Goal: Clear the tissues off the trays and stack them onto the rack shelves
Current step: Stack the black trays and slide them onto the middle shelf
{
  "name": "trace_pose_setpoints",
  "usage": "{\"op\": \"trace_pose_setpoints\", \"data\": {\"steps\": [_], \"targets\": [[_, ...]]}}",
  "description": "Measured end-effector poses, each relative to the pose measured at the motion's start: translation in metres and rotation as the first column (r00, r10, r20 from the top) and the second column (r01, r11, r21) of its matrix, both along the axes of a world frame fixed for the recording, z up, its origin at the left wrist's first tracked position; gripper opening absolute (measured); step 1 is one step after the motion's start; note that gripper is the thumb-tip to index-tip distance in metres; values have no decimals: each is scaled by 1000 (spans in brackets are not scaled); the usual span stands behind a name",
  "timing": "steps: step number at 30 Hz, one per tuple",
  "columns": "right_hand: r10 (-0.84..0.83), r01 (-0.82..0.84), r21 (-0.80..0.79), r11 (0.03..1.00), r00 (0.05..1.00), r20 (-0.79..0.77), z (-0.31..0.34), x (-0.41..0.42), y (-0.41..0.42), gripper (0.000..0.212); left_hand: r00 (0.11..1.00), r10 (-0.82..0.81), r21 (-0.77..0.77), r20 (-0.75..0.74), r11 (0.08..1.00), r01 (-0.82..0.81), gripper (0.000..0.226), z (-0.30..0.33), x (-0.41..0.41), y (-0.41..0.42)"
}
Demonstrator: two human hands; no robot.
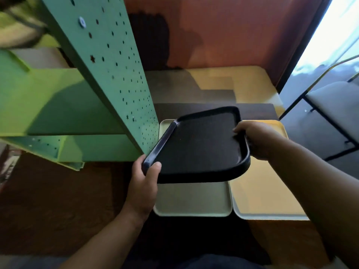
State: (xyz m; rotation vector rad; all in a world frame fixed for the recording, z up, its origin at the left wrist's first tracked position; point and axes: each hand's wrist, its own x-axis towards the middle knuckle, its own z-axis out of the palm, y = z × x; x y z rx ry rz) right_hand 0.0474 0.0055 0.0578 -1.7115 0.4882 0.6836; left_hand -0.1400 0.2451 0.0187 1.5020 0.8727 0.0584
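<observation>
My left hand (144, 183) gripped the near left corner of the black tray (198, 146), thumb curled over the rim and fingers under it. My right hand (256, 140) held the tray's right edge, thumb on top and fingers wrapped below. Between them the tray hung in the air, tilted, its far left corner close to the perforated upright of the green rack (116, 74). Its surface was bare; I saw no tissue on it.

Under the black tray, on the dark tabletop (58, 200), a pale green tray (194, 200) lay at the near edge, and a yellow tray (262, 195) lay just beside it on the right, their long sides nearly touching. What showed of both was bare too, though the black tray hid their far parts.

Beyond them more flat sheets in grey and yellow (223, 82) lay toward the far edge, against the reddish wall; I could not tell whether they were trays.

By my judgement the clearing looked done for the trays in sight, while the stacking was in its middle: one tray was on its way to the rack, at least two were left on the tabletop, and the shelf (48, 98) nearest my left showed nothing on it from this angle.
</observation>
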Motion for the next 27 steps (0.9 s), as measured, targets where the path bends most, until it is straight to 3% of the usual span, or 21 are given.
{"op": "trace_pose_setpoints", "data": {"steps": [2,5,8,14,16,18,21,24,27], "targets": [[-19,19,52,998,1000,0,12,-11,-8,6,995,-84,67,47,994,81,68,26,-6,-3],[46,-39,136,990,998,-45,31,-24,-23,16,976,-174,167,132,974,151,61,63,-20,-13],[112,-91,212,973,990,-90,52,-33,-41,17,955,-248,266,161,943,201,74,99,-31,-27],[118,-114,431,895,993,17,88,-58,-65,20,952,-256,530,167,838,132,85,153,-41,-46],[45,-75,429,900,996,80,102,-64,-68,19,957,-229,579,180,811,85,94,170,-44,-52],[27,-47,426,904,998,51,118,-69,-74,37,960,-225,642,168,764,67,100,187,-49,-58],[157,-178,406,896,984,83,144,-77,-87,59,968,-205,666,144,744,58,91,221,-59,-67],[214,-273,446,852,960,179,176,-91,-96,58,968,-216,681,127,729,73,82,254,-67,-63],[263,-348,392,852,930,257,203,-109,-101,75,946,-291,710,139,696,110,91,279,-73,-43]]}}
